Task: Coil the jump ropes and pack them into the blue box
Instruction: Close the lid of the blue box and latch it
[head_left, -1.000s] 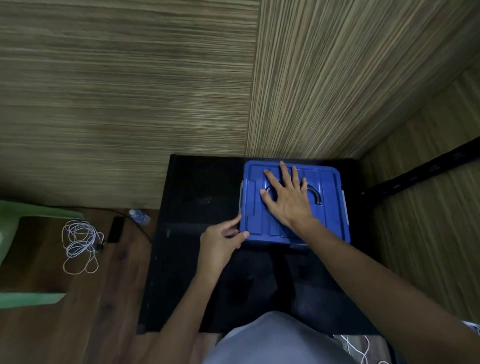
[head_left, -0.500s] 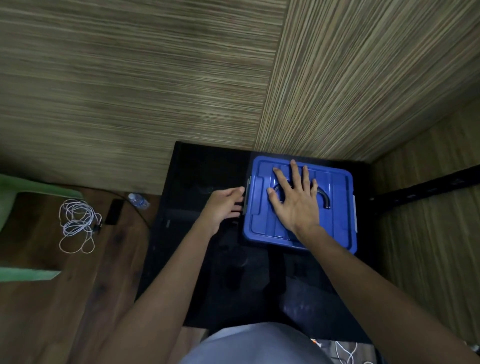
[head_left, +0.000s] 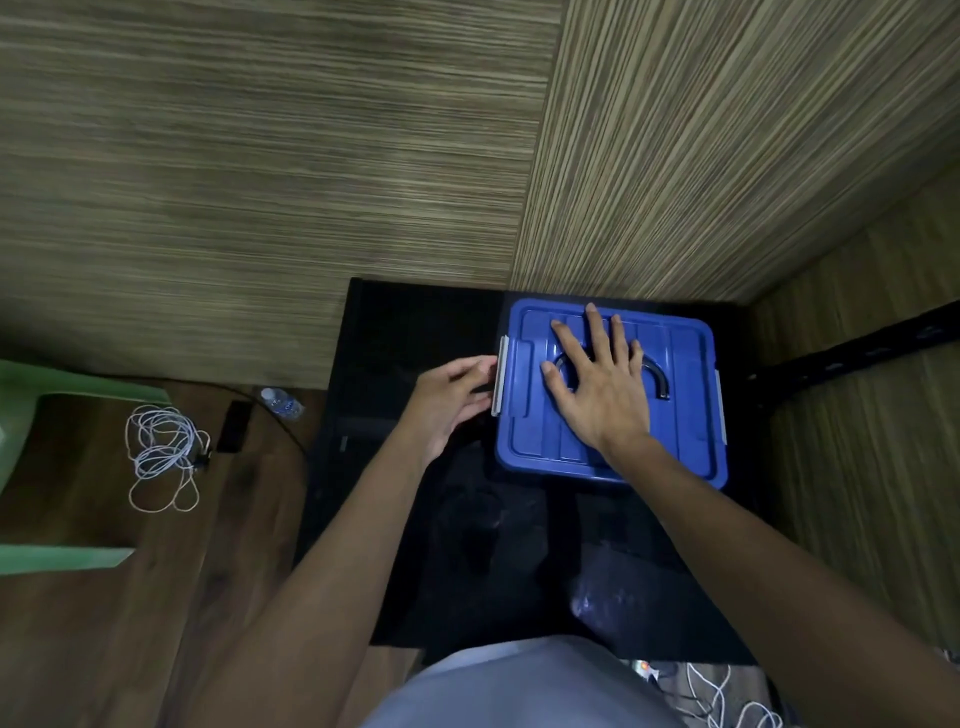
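Head view, the only one going. Blue box (head_left: 610, 395) parked on the black table (head_left: 415, 322) in the far right corner, tucked against the wood-panel walls, lid (head_left: 680, 364) on. Right hand (head_left: 605, 387) flat on top of the lid with fingers spread straight, palm covering part of the dark carry handle (head_left: 655, 379): pressing down, not gripping. Left hand (head_left: 451, 397) at the left edge of the box, fingertips right at the grey side latch (head_left: 500, 375); fingers loosely bent toward it, but no telling whether actually pinching the clip or just touching. No jump ropes visible on the table; presumably inside already, though a shut lid hides that. White coiled cord (head_left: 163, 449) lying on the wooden floor off to the left near a green chair (head_left: 31, 395), with a plastic bottle (head_left: 280, 402) and a dark phone-like thing (head_left: 234, 427) close by. More loose white cord (head_left: 727, 696) at the bottom edge by the feet. Could be ropes, could be cables, too small to call.

Step in hand looks like working the left latch. To do it well: keep downward pressure with the flat palm so the box stays put on that slick dark top, hook fingertips under the clip's lower lip, roll it rather than yank. Then swap sides for the right latch (head_left: 719, 405). Worth checking nothing is trapped under the rim.
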